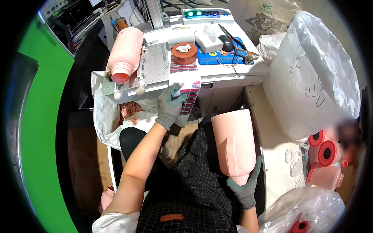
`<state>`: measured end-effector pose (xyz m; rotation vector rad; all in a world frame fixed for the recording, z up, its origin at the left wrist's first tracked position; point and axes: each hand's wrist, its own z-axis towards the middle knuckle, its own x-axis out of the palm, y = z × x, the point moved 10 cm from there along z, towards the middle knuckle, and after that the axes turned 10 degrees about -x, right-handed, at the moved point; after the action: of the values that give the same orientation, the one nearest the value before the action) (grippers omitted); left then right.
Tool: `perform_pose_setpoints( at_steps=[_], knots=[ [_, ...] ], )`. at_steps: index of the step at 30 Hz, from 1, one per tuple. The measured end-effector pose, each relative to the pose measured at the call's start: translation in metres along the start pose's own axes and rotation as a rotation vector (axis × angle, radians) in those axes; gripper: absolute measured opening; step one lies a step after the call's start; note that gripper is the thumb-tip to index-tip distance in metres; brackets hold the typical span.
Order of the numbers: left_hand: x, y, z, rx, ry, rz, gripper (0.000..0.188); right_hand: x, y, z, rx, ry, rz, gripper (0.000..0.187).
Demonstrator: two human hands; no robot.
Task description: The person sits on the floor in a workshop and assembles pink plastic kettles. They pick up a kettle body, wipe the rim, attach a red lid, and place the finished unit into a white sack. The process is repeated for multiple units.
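My right hand (245, 185), in a grey-green glove, grips a large pale pink plastic bottle (235, 139) near its neck, with the bottle's flat base pointing away from me over my lap. My left hand (169, 104), also gloved, reaches forward and pinches a sheet of small red and white labels (189, 97) that hangs over the front edge of the white work table (229, 73). A second pink bottle (125, 52) lies on a perforated metal plate (153, 66) at the left of the table, its open neck toward me.
A brown round dish (184, 53), a white tissue box (209, 40), a blue mat (225, 56) and a control box with lit buttons (207, 15) are on the table. A big clear plastic sack (314, 77) stands right, pink bottles with red caps (326, 155) below it. Green panel (42, 128) left.
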<state>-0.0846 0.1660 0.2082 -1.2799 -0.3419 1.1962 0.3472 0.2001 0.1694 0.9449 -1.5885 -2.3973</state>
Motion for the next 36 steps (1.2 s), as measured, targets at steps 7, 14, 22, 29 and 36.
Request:
perform_pose_setpoints(
  at_steps=[7,14,22,29,36],
  knots=[
    [0.005,0.018,-0.003,-0.121,0.079,-0.097,0.033,0.013,0.000,-0.013,-0.048,-0.029,0.040,0.132],
    [0.012,0.029,-0.006,-0.192,0.136,-0.296,0.026,0.021,0.001,-0.015,-0.034,-0.031,0.058,0.135],
    [-0.033,-0.005,-0.093,0.004,-0.224,-0.136,0.016,0.027,0.003,-0.020,-0.054,-0.074,0.021,0.132],
    [0.066,-0.036,-0.140,-0.717,0.552,-1.029,0.012,0.035,0.016,-0.019,-0.050,-0.057,0.022,0.128],
    [0.063,-0.037,-0.144,-0.748,0.494,-1.041,0.011,0.038,0.008,-0.026,-0.120,-0.087,-0.048,0.126]
  ],
)
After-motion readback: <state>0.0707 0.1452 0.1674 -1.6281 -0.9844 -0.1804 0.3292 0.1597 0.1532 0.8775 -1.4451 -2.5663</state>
